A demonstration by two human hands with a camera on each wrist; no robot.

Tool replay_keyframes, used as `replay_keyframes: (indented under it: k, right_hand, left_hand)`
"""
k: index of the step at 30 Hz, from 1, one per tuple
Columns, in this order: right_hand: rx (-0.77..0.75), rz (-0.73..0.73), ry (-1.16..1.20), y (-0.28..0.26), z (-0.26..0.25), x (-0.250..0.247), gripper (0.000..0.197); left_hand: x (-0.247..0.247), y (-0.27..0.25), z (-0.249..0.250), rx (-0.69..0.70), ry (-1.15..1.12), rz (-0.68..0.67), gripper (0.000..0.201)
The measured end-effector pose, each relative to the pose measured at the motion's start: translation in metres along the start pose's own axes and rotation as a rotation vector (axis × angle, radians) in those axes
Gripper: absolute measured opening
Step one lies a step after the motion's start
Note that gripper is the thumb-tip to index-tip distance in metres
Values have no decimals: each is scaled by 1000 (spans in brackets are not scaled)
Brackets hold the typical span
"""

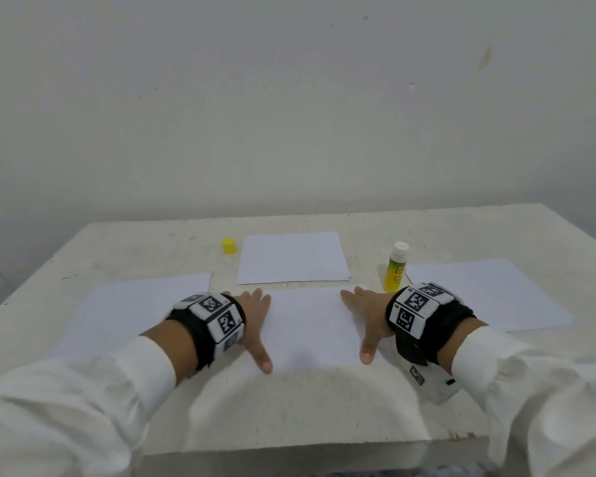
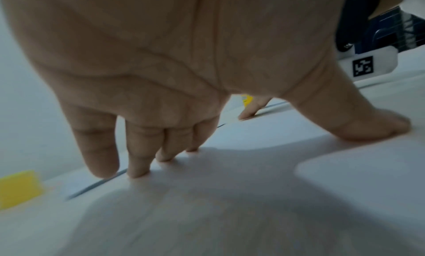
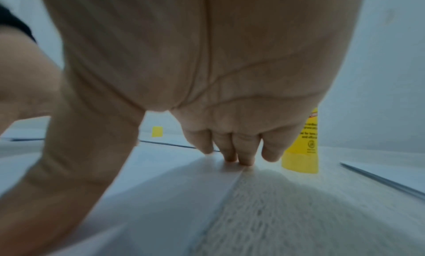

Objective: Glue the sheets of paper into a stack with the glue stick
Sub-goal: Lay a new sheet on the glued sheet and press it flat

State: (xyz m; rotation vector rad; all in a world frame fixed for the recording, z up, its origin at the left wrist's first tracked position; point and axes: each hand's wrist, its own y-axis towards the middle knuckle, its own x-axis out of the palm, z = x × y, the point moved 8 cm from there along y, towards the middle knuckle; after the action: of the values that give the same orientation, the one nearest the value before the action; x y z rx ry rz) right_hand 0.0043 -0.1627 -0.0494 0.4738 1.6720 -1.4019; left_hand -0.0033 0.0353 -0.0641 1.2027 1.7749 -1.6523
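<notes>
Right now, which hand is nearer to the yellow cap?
Left. The left hand presses the near sheet just in front of the yellow cap; the right hand lies across the sheet, beside the glue stick.

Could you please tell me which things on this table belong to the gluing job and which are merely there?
For the job:
near sheet under both hands
far sheet
left sheet
right sheet
glue stick, uncapped, upright
yellow cap

Merely there:
table
wrist bands

Four paper sheets [image 1: 292, 258], one glue stick [image 1: 395, 268], one cap [image 1: 229, 245]
</notes>
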Motion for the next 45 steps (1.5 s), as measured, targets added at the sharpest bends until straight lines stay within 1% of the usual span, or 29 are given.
replay_keyframes:
  k: [4, 7, 9, 11, 13, 15, 17, 20, 22, 27, 29, 31, 33, 35, 37, 39, 41, 42, 43, 44, 45]
  right_hand:
    - [12, -48, -69, -2, -6, -2, 108]
    - [-34, -51, -121, 5, -34, -9, 98]
    - [-74, -25, -127, 20, -65, -13, 102]
    - [-82, 30, -123, 39, -98, -15, 111]
    - [-117, 94, -88, 51, -129, -18, 117]
    - [-154, 122, -69, 53, -144, -21, 119]
    - [-159, 109, -72, 51, -134, -21, 125]
    - [-123, 39, -77, 39, -88, -13, 130]
    - [-99, -5, -72, 23, -55, -8, 130]
    - [-21, -30, -40, -7, 6, 0, 126]
    - [-9, -32, -42, -10, 13, 1, 125]
    - [-3, -15, -56, -10, 12, 0, 123]
    - [8, -2, -74, -7, 8, -3, 117]
    - [26, -9, -84, -4, 7, -3, 119]
    - [39, -12, -75, -2, 9, -3, 121]
    - [37, 2, -52, -3, 9, -3, 119]
    - [15, 10, -12, -6, 8, -2, 118]
    - [0, 9, 8, -7, 8, -1, 118]
    - [-13, 11, 28, -9, 7, 0, 117]
    - [-22, 17, 44, -10, 7, 0, 114]
    - [-24, 27, 63, -11, 6, 0, 108]
  left_hand:
    - [3, -6, -14, 12, 30, 7, 132]
    - [0, -5, -12, 19, 49, 45, 127]
    - [-1, -2, -12, 10, 53, 60, 129]
    - [-1, -1, -11, 1, 60, 65, 135]
    - [-2, 0, -11, 7, 58, 86, 135]
    - [-2, 0, -11, 21, 45, 107, 133]
    - [-1, -1, -12, 24, 44, 102, 136]
    - [1, -1, -13, 20, 56, 77, 140]
    - [-1, -2, -13, 27, 54, 77, 137]
    - [-2, -6, -10, 13, 30, 21, 134]
    - [-5, -10, -9, 5, -54, 20, 129]
    - [-8, -11, -10, 4, -209, 46, 124]
    - [-10, -9, -11, 19, -378, 81, 131]
    - [-11, -10, -10, 27, -494, 102, 136]
    - [-10, -12, -9, 19, -587, 98, 130]
    - [-11, -16, -8, 18, -709, 94, 124]
    - [-12, -21, -11, -8, -856, 124, 114]
    - [-11, -23, -15, -23, -956, 149, 105]
    - [-8, -25, -16, -28, -1049, 160, 91]
    - [-6, -28, -16, -13, -1111, 169, 72]
    - [-5, -32, -16, 1, -1109, 189, 50]
